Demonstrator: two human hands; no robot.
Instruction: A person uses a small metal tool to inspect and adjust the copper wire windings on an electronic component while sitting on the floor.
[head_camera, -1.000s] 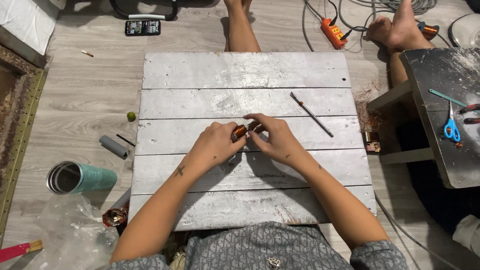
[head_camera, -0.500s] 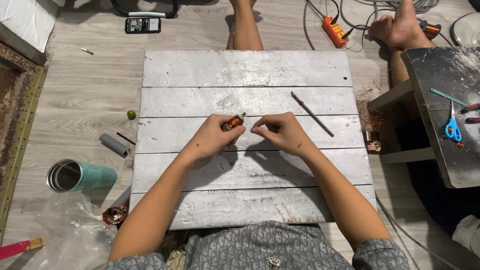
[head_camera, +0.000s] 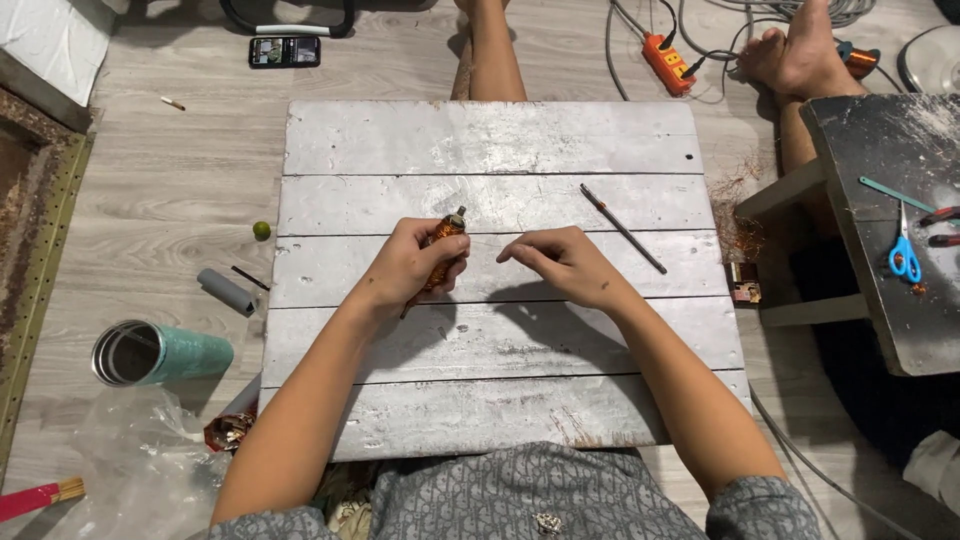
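My left hand (head_camera: 405, 268) grips a small spool wound with copper-coloured wire (head_camera: 445, 240), tilted with its tip pointing up and away from me. My right hand (head_camera: 565, 265) hovers a little to the right of it, thumb and fingers pinched together. A very fine strand seems to run from the spool to that pinch. Both hands are over the middle of a white-painted plank board (head_camera: 500, 140). A thin dark rod (head_camera: 622, 227) lies on the board just right of my right hand.
On the floor to the left are a teal cup (head_camera: 160, 352), a grey cylinder (head_camera: 226, 291), a small green ball (head_camera: 262, 230) and a phone (head_camera: 285, 51). At the right stand a dark table (head_camera: 880, 150) with blue scissors (head_camera: 903, 255), an orange power strip (head_camera: 668, 62) and another person's foot (head_camera: 795, 55).
My hands were together on the spool and have drawn apart. The left keeps the spool and has tipped it more upright; the right has moved to the right with its fingers pinched.
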